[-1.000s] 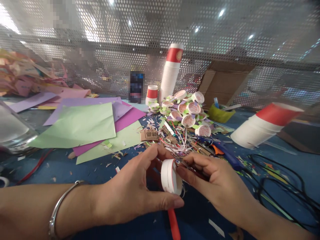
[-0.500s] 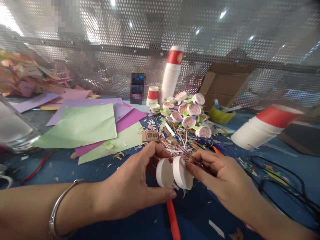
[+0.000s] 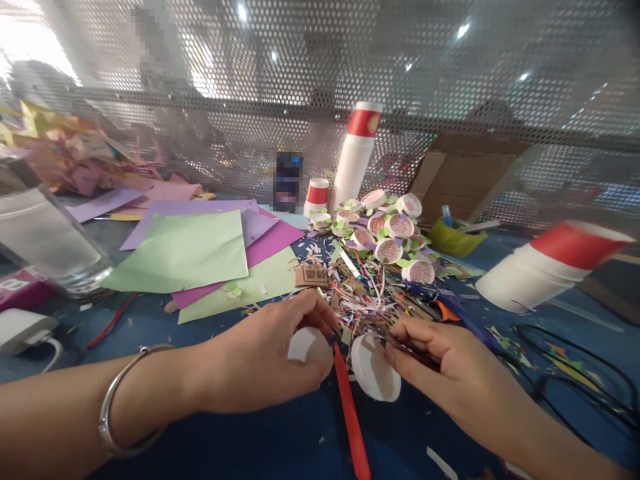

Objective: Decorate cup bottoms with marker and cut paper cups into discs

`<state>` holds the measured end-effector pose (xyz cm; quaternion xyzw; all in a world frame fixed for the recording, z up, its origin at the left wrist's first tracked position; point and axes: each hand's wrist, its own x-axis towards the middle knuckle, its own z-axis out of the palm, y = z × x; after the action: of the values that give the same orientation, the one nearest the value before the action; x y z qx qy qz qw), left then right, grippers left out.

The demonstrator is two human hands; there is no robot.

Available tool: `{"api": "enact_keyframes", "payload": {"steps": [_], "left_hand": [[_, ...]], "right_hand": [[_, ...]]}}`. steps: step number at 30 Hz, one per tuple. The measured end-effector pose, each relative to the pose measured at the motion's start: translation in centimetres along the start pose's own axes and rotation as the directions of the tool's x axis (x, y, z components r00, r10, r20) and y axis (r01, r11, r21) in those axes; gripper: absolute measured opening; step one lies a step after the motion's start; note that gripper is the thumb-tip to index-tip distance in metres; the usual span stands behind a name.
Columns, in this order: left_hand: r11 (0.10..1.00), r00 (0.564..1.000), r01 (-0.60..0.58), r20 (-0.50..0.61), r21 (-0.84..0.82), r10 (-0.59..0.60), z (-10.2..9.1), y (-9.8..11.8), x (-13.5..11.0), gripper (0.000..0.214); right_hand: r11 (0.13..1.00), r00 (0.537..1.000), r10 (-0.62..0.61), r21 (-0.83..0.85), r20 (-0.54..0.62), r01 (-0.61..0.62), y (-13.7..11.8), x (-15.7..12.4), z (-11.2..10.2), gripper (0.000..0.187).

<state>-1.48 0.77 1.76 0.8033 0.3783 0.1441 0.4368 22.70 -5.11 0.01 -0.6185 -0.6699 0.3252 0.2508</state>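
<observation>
My left hand (image 3: pixel 280 347) is closed round a short white paper-cup base (image 3: pixel 306 345), its fingers and thumb covering part of it. In my right hand (image 3: pixel 430 353) is a slim dark metal tool (image 3: pixel 407 347) that looks like tweezers. Its tip meets the upper rim of a second white cup base (image 3: pixel 376 370), which is tilted; whether the tip grips it I cannot tell. A red pen-like stick (image 3: pixel 353 420) lies between the hands, pointing away from me. Paper scraps (image 3: pixel 365 300) are heaped just beyond.
A pile of decorated cup bases (image 3: pixel 390 251) stands behind the scraps, near a tall stack of paper cups (image 3: pixel 355 157). Coloured paper sheets (image 3: pixel 185 250) and a glass of water (image 3: pixel 55 240) are left. Tipped cups (image 3: pixel 525 277) and a black cable (image 3: pixel 555 380) are right.
The two cup bases have moved apart: my left hand has drawn one leftward, while the other is lower and more tilted by the metal tool. The view has shifted slightly left.
</observation>
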Motion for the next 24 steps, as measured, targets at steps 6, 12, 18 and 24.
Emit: {"api": "enact_keyframes", "payload": {"steps": [6, 12, 18, 24], "left_hand": [[1.000, 1.000, -0.013, -0.019, 0.002, 0.013, -0.9, -0.1, 0.1, 0.027], [0.997, 0.996, -0.030, -0.083, 0.073, 0.036, -2.6, -1.0, 1.3, 0.018], [0.945, 0.961, -0.018, -0.254, 0.327, 0.106, -6.8, -3.0, 3.6, 0.021], [0.867, 0.895, 0.232, -0.445, 0.441, -0.013, -10.9, -5.8, 8.6, 0.017]], "right_hand": [[1.000, 0.997, 0.013, -0.014, 0.070, -0.012, -0.5, 0.1, 0.3, 0.018], [0.997, 0.994, 0.034, -0.066, 0.108, -0.027, -0.4, 0.0, 0.3, 0.018], [0.997, 0.994, 0.012, -0.080, 0.108, -0.004, 0.0, 0.0, 0.4, 0.017], [0.997, 0.988, 0.051, -0.070, 0.145, -0.041, 0.2, 0.5, 0.6, 0.018]]}}
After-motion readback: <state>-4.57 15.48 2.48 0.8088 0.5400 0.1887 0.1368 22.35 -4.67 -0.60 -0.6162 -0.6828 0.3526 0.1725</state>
